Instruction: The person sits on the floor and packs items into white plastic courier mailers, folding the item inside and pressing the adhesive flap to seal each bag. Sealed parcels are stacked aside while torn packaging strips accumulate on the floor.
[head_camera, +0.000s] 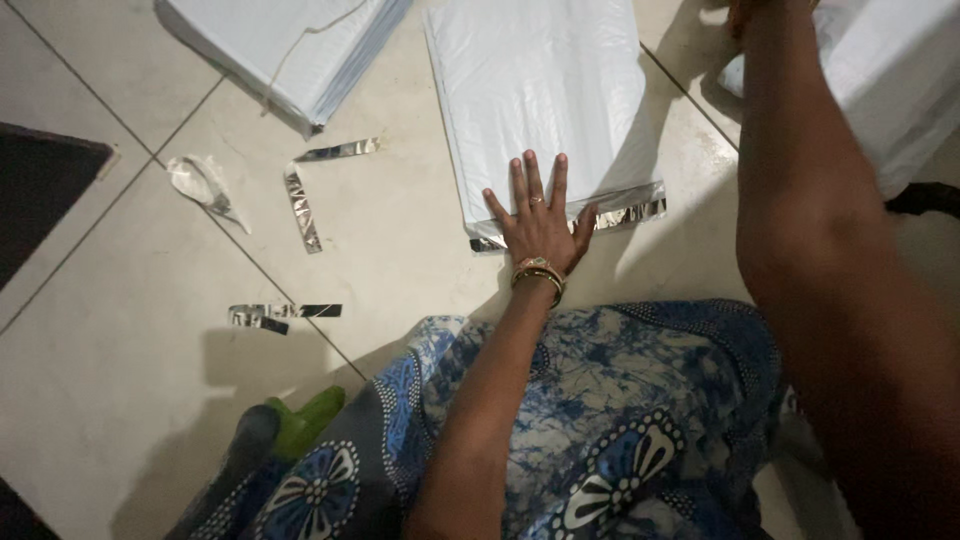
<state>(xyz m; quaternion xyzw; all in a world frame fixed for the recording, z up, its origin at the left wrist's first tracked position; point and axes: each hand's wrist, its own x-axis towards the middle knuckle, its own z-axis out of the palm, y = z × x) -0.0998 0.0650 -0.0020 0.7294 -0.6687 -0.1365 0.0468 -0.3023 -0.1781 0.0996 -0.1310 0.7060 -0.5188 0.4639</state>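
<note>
1 head-worn camera looks steeply down, close over the lap, onto the tiled floor (110, 380) ahead

I count three lots of white plastic mailer bags on the tiled floor (400, 240): one stack at the top left (290, 45), one stack in the middle (540, 90), and one pile at the top right (890, 80). How many bags lie in each I cannot tell. I count three loose silver strips: one short piece (340, 150), one longer piece (302, 208), and one folded piece (280, 315). One crumpled clear wrapper (205, 185) lies near them. Two hands show: my left hand (538, 225) and my right hand (745, 15), the latter mostly cut off.
</note>
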